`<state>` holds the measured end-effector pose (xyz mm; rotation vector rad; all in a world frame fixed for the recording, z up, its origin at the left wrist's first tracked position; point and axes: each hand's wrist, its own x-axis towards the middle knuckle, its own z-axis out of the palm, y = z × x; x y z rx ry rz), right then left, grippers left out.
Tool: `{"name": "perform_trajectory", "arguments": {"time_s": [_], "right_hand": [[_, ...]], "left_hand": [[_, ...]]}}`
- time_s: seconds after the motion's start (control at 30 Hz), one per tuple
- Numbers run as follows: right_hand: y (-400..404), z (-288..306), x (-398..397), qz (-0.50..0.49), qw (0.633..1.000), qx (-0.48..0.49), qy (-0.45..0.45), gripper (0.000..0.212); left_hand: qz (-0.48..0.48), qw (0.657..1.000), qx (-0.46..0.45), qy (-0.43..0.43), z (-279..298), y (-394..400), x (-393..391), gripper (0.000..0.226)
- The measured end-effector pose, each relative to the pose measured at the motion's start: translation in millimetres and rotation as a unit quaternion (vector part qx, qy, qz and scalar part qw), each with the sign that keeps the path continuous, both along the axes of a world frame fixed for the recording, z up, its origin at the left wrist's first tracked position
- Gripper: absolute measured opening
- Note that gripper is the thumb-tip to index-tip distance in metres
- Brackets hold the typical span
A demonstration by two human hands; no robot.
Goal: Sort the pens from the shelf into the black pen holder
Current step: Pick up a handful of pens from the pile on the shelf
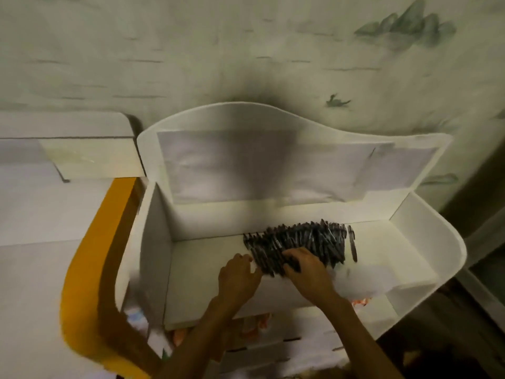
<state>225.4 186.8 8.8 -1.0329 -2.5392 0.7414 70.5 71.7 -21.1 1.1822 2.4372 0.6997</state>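
A dense pile of dark pens (297,243) lies on the white shelf (426,242), so sorting looks barely begun; no black pen holder is in view. The right hand (306,265) curls its fingers round several pens at the pile's near edge, while the left hand (239,274) rests loosely open against it.

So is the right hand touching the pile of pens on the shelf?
Touching. The head view shows the right hand lying on the near edge of the pile of pens, fingers curled over several of them.
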Motion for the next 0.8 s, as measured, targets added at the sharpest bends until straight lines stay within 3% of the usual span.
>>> {"name": "perform_trajectory", "arguments": {"time_s": [0.3,0.53,0.8], "right_hand": [[59.0,-9.2,-1.1,0.064,0.998,-0.004,-0.006,0.032],[71.6,-22.0,-5.4,0.094,0.995,-0.015,0.025,0.030],[80.2,-19.2,-0.6,0.108,0.992,-0.018,0.058,0.029]], "left_hand": [[0.113,0.992,-0.061,0.002,-12.6,46.5,4.7,0.042],[0.146,0.985,-0.085,0.027,-26.2,67.5,0.9,0.068],[0.159,0.984,-0.065,0.041,-36.0,78.4,8.4,0.079]]}}
